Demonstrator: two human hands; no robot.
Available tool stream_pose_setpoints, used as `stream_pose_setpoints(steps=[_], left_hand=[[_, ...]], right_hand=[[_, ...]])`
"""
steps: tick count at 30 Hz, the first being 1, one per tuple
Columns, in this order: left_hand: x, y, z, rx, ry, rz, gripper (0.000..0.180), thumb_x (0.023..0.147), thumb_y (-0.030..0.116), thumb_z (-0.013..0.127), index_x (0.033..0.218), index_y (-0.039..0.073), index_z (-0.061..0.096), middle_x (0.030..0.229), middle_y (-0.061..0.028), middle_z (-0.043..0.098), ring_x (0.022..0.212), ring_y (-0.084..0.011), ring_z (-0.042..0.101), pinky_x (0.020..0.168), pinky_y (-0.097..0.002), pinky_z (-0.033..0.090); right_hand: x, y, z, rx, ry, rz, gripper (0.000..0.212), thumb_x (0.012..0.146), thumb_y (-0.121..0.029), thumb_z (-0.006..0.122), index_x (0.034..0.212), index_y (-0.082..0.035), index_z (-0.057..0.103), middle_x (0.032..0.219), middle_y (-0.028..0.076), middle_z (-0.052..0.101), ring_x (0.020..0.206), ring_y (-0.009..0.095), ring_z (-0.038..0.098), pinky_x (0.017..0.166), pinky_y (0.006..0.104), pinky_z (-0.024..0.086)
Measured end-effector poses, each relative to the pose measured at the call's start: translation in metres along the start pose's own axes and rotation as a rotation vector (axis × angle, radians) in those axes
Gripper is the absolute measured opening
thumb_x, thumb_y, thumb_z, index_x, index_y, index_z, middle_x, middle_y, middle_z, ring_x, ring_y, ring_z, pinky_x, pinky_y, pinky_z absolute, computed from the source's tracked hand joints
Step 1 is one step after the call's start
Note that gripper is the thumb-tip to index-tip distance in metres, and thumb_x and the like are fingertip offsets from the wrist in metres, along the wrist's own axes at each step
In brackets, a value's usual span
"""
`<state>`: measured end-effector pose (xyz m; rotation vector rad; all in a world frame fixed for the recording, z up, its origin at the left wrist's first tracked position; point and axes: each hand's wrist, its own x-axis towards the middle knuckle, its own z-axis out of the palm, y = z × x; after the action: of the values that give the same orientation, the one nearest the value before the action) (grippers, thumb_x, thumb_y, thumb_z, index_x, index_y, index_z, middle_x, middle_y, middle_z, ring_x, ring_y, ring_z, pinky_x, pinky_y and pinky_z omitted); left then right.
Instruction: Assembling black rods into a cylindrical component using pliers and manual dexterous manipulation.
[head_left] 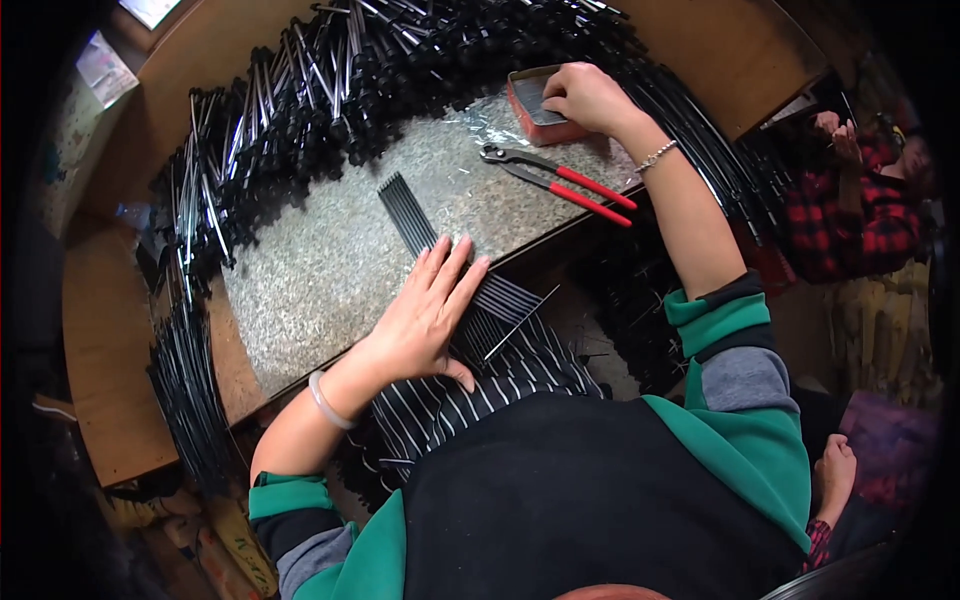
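Note:
My left hand (430, 310) lies with fingers stretched out over a flat row of thin black rods (402, 212). One end of the row rests on the grey speckled tabletop (310, 270); the other reaches over the table edge above my striped apron (440, 412). A thin rod (522, 322) lies crosswise at the near end of the row. At the far right, my right hand (588, 98) dips into a red open-topped tin (545, 128), fingers curled together. What they pinch, if anything, is hidden. Pincers with red handles (585, 190) lie just nearer than the tin.
A big heap of black-and-silver rods (340, 80) runs along the far edge. Long black rods are bundled at the left (190, 400) and right (700, 150). Clear plastic scraps (490, 120) lie by the tin. Another person in a checked shirt (850, 230) sits at the right.

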<state>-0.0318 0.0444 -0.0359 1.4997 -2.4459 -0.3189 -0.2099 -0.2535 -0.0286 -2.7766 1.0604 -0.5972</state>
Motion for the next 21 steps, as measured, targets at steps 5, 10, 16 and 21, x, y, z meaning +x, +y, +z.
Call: stream_pose_setpoints(steps=[5, 10, 16, 21], left_hand=[[-0.004, -0.010, 0.043, 0.333, 0.237, 0.056, 0.093, 0.060, 0.027, 0.077, 0.136, 0.003, 0.030, 0.132, -0.0226, 0.042, 0.128, -0.0363, 0.036, 0.106, -0.0482, 0.026], [-0.009, 0.012, 0.023, -0.028, 0.393, 0.104, 0.082, 0.063, 0.021, 0.078, 0.132, 0.003, 0.037, 0.123, -0.0237, 0.050, 0.120, -0.0344, 0.046, 0.102, -0.0487, 0.033], [-0.060, 0.038, -0.001, -0.571, 0.482, 0.088, 0.070, 0.065, 0.031, 0.078, 0.122, 0.002, 0.048, 0.112, -0.0216, 0.058, 0.109, -0.0367, 0.055, 0.097, -0.0512, 0.038], [-0.076, 0.030, -0.009, -0.402, 0.417, 0.130, 0.068, 0.057, 0.041, 0.079, 0.108, 0.000, 0.059, 0.110, -0.0219, 0.060, 0.109, -0.0376, 0.055, 0.096, -0.0510, 0.039]], right_hand=[[-0.003, 0.001, -0.004, -0.110, 0.138, -0.135, 0.013, 0.076, -0.020, 0.064, 0.080, -0.009, 0.068, 0.077, 0.008, 0.063, 0.082, 0.024, 0.059, 0.075, 0.0337, 0.049], [-0.021, -0.022, -0.025, 0.084, 0.397, -0.180, 0.008, 0.076, -0.017, 0.065, 0.078, -0.009, 0.067, 0.072, 0.003, 0.061, 0.075, 0.021, 0.057, 0.068, 0.0329, 0.047], [-0.111, -0.101, 0.011, 0.334, 0.298, -0.378, 0.006, 0.074, -0.013, 0.069, 0.079, -0.012, 0.067, 0.064, 0.002, 0.050, 0.063, 0.017, 0.045, 0.066, 0.0298, 0.036], [-0.151, -0.121, 0.047, 0.305, 0.281, -0.328, 0.018, 0.074, -0.007, 0.067, 0.091, -0.011, 0.067, 0.066, 0.000, 0.046, 0.066, 0.019, 0.046, 0.072, 0.0321, 0.035]])
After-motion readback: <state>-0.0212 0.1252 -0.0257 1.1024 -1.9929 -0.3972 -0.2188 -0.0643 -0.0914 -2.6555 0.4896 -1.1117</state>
